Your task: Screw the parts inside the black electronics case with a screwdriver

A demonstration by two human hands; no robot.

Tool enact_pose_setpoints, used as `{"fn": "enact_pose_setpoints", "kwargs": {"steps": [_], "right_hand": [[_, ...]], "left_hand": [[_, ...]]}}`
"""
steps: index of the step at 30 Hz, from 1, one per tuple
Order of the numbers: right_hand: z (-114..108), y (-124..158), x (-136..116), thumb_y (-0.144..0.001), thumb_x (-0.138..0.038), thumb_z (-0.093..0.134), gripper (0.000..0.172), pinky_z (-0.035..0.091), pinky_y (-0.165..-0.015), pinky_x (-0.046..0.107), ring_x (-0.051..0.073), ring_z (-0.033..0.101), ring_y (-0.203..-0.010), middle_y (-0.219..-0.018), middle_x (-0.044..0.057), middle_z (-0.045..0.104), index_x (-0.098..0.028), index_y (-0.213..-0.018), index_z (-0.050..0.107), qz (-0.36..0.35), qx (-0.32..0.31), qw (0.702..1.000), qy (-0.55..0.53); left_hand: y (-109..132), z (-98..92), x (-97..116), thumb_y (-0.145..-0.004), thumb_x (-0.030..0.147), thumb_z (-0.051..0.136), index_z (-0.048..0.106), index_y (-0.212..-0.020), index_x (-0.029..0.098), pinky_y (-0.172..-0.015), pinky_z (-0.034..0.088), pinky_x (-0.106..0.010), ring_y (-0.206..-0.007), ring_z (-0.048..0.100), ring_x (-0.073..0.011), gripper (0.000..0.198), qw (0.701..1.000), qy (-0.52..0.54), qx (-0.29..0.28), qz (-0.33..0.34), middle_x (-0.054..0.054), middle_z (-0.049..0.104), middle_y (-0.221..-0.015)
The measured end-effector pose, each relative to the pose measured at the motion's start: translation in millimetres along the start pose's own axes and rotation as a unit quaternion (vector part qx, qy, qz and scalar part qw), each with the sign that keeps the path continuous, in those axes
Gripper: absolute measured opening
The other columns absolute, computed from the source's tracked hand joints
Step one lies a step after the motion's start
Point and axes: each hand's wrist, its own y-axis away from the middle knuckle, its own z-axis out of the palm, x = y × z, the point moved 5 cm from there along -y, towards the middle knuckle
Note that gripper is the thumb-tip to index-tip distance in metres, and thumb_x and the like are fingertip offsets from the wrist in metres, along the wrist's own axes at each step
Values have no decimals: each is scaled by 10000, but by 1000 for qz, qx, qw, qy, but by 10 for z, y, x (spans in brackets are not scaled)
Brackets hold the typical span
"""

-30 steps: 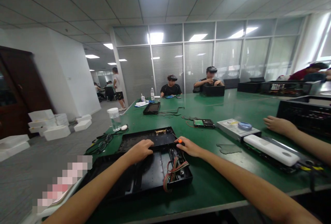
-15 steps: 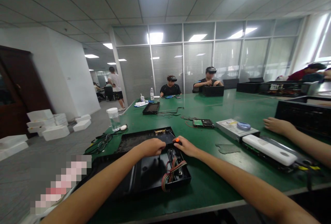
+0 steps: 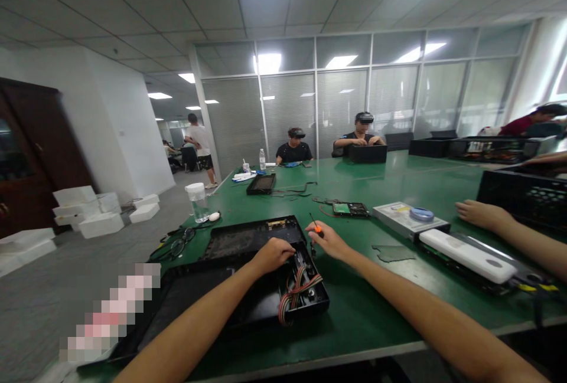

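Observation:
An open black metal case (image 3: 252,307) lies in front of me, with a multicoloured ribbon cable (image 3: 290,299) looped over its right end. Over that right part is my left hand (image 3: 273,255), its fingers pinched together at the inner parts; what they hold, if anything, is hidden. Just right of the case, my right hand (image 3: 331,241) grips a screwdriver (image 3: 318,229) with an orange handle, its thin shaft tilted up and left. Behind the case's main part is a flat black panel (image 3: 248,238) bearing a brass-coloured strip (image 3: 277,225).
Cables and glasses (image 3: 178,246) lie left, near a lidded clear jar (image 3: 198,205). Rightward are a circuit board (image 3: 349,209), a metal drive box (image 3: 398,221), a white device (image 3: 465,256) and pliers (image 3: 531,285). A co-worker's hand (image 3: 481,215) rests near a black case (image 3: 522,197).
My right hand has drawn the screwdriver right, away from the panel, and its shaft points more upward. My left hand has shifted right and slightly down over the case's inner parts.

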Motion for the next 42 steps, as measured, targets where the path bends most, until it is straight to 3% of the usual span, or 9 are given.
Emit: {"fn": "enact_pose_setpoints", "kwargs": {"steps": [5, 7, 11, 17, 24, 30, 34, 38, 42], "right_hand": [[-26, 20, 30, -835, -481, 386, 382, 403, -509, 237, 103, 483, -498, -712, 10, 557, -156, -935, 560, 67, -43, 997, -4], [-46, 10, 46, -831, -489, 389, 386, 394, -515, 237, 109, 474, -498, -630, -11, 539, -158, -924, 564, 79, -62, 995, 15], [-125, -50, 52, -793, -476, 467, 328, 405, -639, 254, 135, 494, -676, -722, -2, 534, -159, -832, 540, 43, -42, 998, 25], [-115, -57, 129, -784, -394, 498, 235, 386, -644, 251, 120, 441, -673, -729, -16, 475, -161, -815, 483, 51, -63, 997, 7], [-228, -4, 204, -738, -265, 521, 302, 349, -493, 194, 71, 379, -543, -732, -55, 403, -212, -966, 330, 121, -148, 977, -96], [-523, -107, 133, -769, -400, 497, 304, 325, -456, 194, 79, 403, -498, -674, -42, 478, -192, -964, 394, 104, -42, 988, -109], [-565, -128, 17, -813, -420, 388, 304, 330, -478, 226, 110, 418, -494, -552, -23, 457, -164, -736, 532, 72, 42, 996, -29], [-508, -120, -130, -786, -370, 434, 267, 376, -569, 244, 144, 481, -613, -620, 9, 517, -163, -654, 541, 15, 45, 999, 22], [-542, -108, -176, -783, -345, 425, 267, 391, -573, 253, 154, 502, -603, -599, 16, 536, -163, -629, 545, 17, 44, 998, 29]], "left_hand": [[-17, -22, 24, -812, 135, 464, 650, -871, 141, -809, 426, -239, -836, 587, -149, 195, 1000, -20, -5, -2, -50, 657, -885], [-9, -27, 36, -806, 125, 464, 645, -875, 141, -811, 424, -242, -841, 582, -151, 194, 1000, -28, -10, -1, -51, 652, -891], [10, -43, 44, -827, 154, 451, 635, -881, 149, -815, 422, -251, -852, 575, -149, 192, 1000, -26, -1, -12, -49, 645, -917], [11, -27, 83, -832, 162, 448, 625, -873, 144, -804, 422, -247, -838, 569, -146, 182, 1000, -20, -6, -2, -50, 639, -896], [23, -25, 80, -807, 135, 462, 611, -842, 138, -796, 415, -239, -826, 557, -142, 152, 999, -13, -32, 15, -49, 625, -872], [25, -41, 100, -810, 138, 474, 581, -931, 144, -796, 412, -239, -837, 548, -143, 161, 999, -21, -32, 15, -50, 608, -907], [17, -30, 101, -819, 155, 472, 597, -912, 144, -778, 414, -231, -811, 556, -140, 156, 999, -22, -39, 11, -47, 617, -884], [5, -25, 80, -813, 163, 488, 617, -911, 147, -776, 413, -232, -809, 564, -144, 163, 999, -18, -40, -4, -49, 629, -876], [1, -23, 62, -807, 171, 497, 635, -899, 155, -771, 415, -234, -808, 570, -148, 166, 999, -13, -43, -22, -43, 639, -867]]}}
